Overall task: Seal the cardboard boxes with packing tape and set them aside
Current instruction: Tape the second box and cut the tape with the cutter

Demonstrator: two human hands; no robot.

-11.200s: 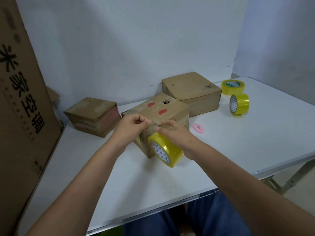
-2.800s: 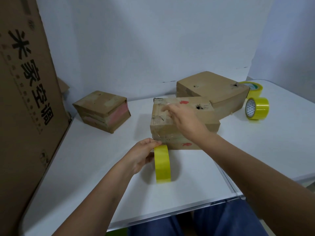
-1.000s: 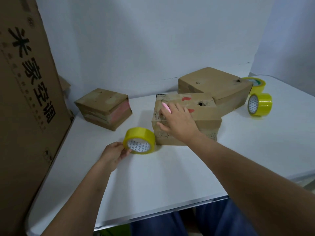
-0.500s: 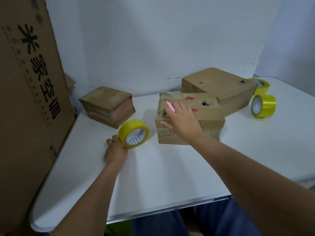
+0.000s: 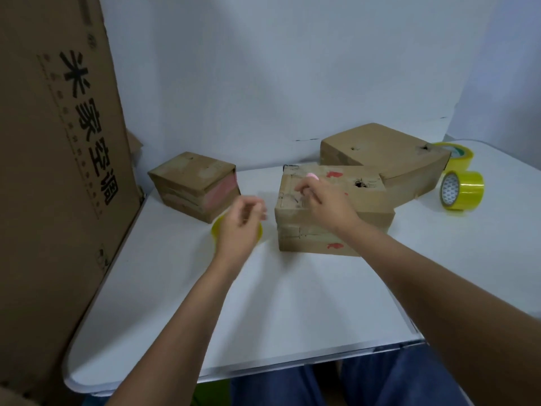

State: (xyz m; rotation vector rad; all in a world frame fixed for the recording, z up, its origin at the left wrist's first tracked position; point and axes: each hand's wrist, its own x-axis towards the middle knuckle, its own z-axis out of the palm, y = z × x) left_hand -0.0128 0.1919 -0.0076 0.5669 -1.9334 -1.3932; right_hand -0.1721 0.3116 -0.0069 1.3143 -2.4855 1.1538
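A worn cardboard box [image 5: 369,197] with red marks lies in the middle of the white table [image 5: 292,306]. My right hand [image 5: 329,205] rests on its top left part, fingers pinching a small pink cutter [image 5: 312,177]. My left hand [image 5: 238,230] is blurred, just left of the box and apart from it, fingers loosely spread and holding nothing. Behind that hand a yellow tape roll [image 5: 215,229] sits on the table, mostly hidden.
A smaller box [image 5: 191,177] with a pink side stands at the back left. A larger box [image 5: 380,148] sits behind the middle one. Two yellow tape rolls [image 5: 462,190] [image 5: 461,156] lie at the far right. A tall printed carton [image 5: 58,171] walls off the left side.
My left hand has let go of the yellow roll and moved right, toward the box. My right hand stays on the box with the pink cutter.
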